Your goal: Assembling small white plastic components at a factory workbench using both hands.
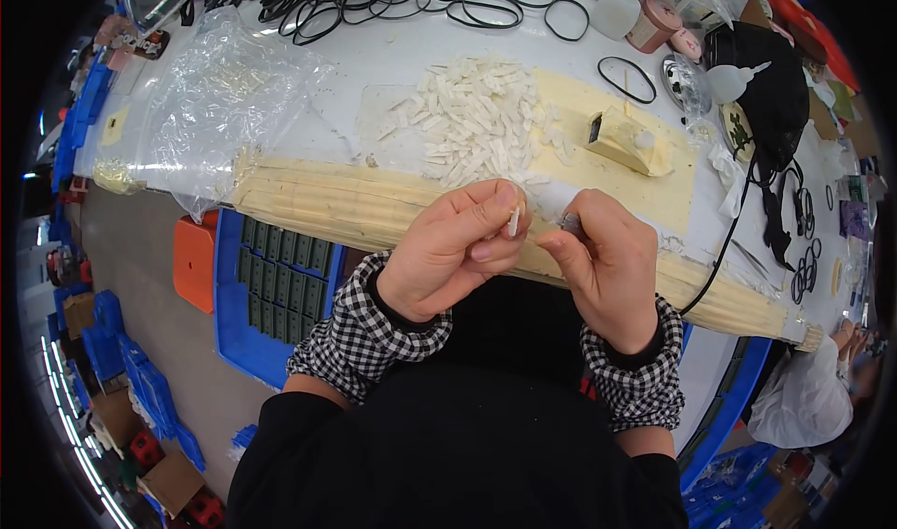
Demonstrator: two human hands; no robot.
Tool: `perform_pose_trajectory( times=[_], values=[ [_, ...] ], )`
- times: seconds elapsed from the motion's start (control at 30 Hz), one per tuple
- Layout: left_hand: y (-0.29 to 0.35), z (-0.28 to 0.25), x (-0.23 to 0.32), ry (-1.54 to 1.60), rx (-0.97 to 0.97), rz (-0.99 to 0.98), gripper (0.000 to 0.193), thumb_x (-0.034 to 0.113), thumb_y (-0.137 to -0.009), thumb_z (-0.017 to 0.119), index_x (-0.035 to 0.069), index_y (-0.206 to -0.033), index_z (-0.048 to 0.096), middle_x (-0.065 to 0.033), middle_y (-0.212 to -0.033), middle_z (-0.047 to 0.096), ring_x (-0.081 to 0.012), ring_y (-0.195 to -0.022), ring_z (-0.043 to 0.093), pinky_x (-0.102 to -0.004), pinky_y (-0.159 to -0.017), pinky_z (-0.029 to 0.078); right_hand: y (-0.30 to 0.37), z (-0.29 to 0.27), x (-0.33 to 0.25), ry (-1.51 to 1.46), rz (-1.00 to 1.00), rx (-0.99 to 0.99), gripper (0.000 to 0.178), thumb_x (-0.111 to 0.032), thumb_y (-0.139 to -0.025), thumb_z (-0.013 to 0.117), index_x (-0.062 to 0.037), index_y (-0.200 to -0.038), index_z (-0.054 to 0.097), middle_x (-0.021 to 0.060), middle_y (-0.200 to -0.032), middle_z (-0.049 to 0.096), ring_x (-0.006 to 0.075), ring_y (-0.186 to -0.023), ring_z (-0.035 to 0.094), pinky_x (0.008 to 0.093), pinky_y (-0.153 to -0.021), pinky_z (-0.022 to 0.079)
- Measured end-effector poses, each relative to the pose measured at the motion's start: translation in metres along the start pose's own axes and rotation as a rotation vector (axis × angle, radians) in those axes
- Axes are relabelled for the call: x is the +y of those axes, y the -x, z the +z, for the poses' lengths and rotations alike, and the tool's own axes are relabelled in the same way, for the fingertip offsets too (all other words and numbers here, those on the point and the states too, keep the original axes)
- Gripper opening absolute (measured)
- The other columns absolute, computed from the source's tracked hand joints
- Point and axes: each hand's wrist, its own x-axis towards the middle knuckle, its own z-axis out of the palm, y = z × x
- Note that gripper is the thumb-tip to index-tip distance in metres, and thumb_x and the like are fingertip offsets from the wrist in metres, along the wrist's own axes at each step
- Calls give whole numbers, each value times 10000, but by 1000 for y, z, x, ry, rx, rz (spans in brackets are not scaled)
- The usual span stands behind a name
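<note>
My left hand (458, 244) pinches a small white strip-like piece (514, 221) between thumb and fingertips, above the table's front edge. Close by on the right, my right hand (612, 267) is closed with its thumb out, around a small grey thing (570, 221) that is mostly hidden by the fingers. Just beyond both hands lies a loose heap of similar white pieces (476, 118) on the table. To the heap's right, a yellowish block with a dark end (631, 141) sits on a yellow sheet (579, 99).
Many black rubber-like loops (486, 10) lie at the back. A clear plastic bag (224, 99) spreads at the left. Below the table edge stand a blue crate (229, 333) of dark green parts and an orange stool (194, 263). A black cable (724, 249) hangs over the edge at right.
</note>
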Motion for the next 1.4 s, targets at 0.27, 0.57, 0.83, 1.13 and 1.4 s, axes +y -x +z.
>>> perform_pose_trajectory(
  times=[0.27, 0.57, 0.83, 1.13, 1.4],
  values=[
    [0, -1, 8, -93, 147, 165, 191, 196, -989, 438, 24, -1008, 520, -29, -845, 540, -34, -572, 366, -181, -518, 305, 10, 0, 19, 6, 156, 101, 94, -73, -788, 677, -36, -838, 606, 76, -752, 572, 239, -610, 588, 292, -542, 455],
    [1, -9, 9, 34, 121, 209, 220, 192, -990, 418, 1, -1011, 524, -30, -849, 533, -48, -591, 387, -189, -508, 302, 9, 8, 23, 164, 57, -19, 164, -46, -702, 678, -80, -851, 618, 32, -784, 559, 216, -612, 582, 320, -530, 453],
    [-2, 4, 0, -196, 214, 156, 202, 145, -953, 516, -19, -1058, 568, 10, -783, 523, -28, -583, 365, -179, -515, 288, 5, 4, 19, -105, 109, 51, 202, 20, -724, 664, -41, -890, 566, 57, -799, 604, 185, -644, 614, 279, -547, 464],
    [0, 4, -14, -135, 82, 151, 188, 122, -936, 554, 11, -1086, 585, -6, -820, 593, -29, -621, 416, -165, -549, 330, 1, 8, -8, -857, 336, -1, 109, -18, -865, 621, 6, -879, 516, 53, -772, 634, 50, -702, 603, 161, -598, 448],
    [-1, 10, -8, -152, 95, 216, 112, 119, -937, 549, 20, -988, 569, -11, -832, 585, -40, -670, 475, -171, -596, 374, -3, 1, -15, -825, 256, -39, 110, -40, -860, 623, 9, -908, 538, 87, -803, 657, 108, -730, 653, 217, -654, 505]
  ],
)
